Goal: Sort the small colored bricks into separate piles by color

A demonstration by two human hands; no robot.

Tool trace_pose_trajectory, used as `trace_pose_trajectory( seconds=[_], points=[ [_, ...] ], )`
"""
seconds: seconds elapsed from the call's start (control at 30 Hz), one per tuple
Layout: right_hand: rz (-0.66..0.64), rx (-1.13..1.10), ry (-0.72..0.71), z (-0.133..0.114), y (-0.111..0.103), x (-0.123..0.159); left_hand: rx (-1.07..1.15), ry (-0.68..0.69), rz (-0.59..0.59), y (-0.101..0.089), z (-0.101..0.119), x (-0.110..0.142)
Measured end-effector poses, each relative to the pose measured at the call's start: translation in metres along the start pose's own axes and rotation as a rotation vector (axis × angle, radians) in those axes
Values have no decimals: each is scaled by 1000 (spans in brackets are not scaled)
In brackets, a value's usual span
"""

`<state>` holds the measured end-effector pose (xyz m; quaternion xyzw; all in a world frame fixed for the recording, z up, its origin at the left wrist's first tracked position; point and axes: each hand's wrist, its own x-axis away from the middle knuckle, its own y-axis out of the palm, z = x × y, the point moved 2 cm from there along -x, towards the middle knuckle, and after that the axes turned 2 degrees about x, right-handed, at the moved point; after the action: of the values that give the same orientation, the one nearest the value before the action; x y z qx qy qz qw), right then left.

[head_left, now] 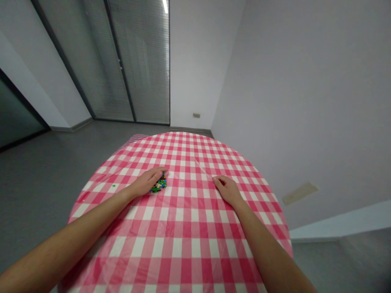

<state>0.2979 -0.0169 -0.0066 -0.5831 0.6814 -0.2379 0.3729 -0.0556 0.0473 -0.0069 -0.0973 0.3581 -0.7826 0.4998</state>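
Observation:
A round table covered by a pink and white gingham cloth (pixel 183 244) fills the lower middle of the view. My left hand (pixel 148 182) lies palm down on it, its fingertips over the edge of a small heap of tiny multicoloured plastic bricks (pixel 160 184). The heap is mostly green, blue and dark, and my fingers hide part of it. A lone green piece (pixel 114 185) sits further left on the cloth. My right hand (pixel 227 190) rests flat on the cloth to the right, holding nothing and touching no brick.
Past the table's far edge lies a grey floor (pixel 61 162). Behind it stands a glazed partition with slatted blinds (pixel 137 61). A pale wall (pixel 290 101) runs along the right, with a small socket plate (pixel 196 115) low on the back wall.

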Motion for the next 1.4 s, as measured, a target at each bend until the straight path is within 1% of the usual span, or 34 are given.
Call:
trace_pose_trajectory(
  seconds=[0.13, 0.3, 0.37, 0.43, 0.57, 0.7, 0.77, 0.9, 1.0, 1.07, 1.13, 1.27, 1.3, 1.33, 1.4],
  points=[
    [0, 7, 16, 1, 0, -1, 84, 32, -20, 8, 8, -7],
    [0, 12, -9, 3, 1, -1, 205, 82, -84, 20, 20, -12],
    [-4, 11, -3, 3, 1, -1, 242, 94, -93, 26, 24, -13],
    [-9, 11, 2, 2, 1, -1, 259, 124, -103, 32, 28, -13],
    [-9, 17, 4, 0, 0, 0, 278, 184, -170, 43, 37, -13],
    [-9, 25, 8, -1, 0, 0, 284, 221, -217, 55, 52, -12],
    [-5, 26, 6, -1, 0, 0, 287, 232, -231, 61, 62, -11],
    [5, 30, -20, -1, 0, 0, 306, 251, -295, 72, 83, -7],
    [14, 23, -21, 0, 0, 0, 336, 266, -327, 77, 91, -4],
    [13, 23, -20, 1, 0, -1, 350, 274, -319, 77, 90, -2],
    [13, 25, -21, 1, 1, -1, 340, 270, -286, 73, 86, -1],
    [18, 8, -21, 3, 1, -1, 246, 220, -144, 53, 67, -8],
    [17, 7, -20, 4, 1, -1, 198, 199, -127, 48, 62, -11],
    [13, 7, -21, 4, 1, -1, 149, 175, -121, 44, 57, -14],
    [5, 14, -22, 4, 1, -1, 64, 122, -151, 41, 48, -21]
  ],
)
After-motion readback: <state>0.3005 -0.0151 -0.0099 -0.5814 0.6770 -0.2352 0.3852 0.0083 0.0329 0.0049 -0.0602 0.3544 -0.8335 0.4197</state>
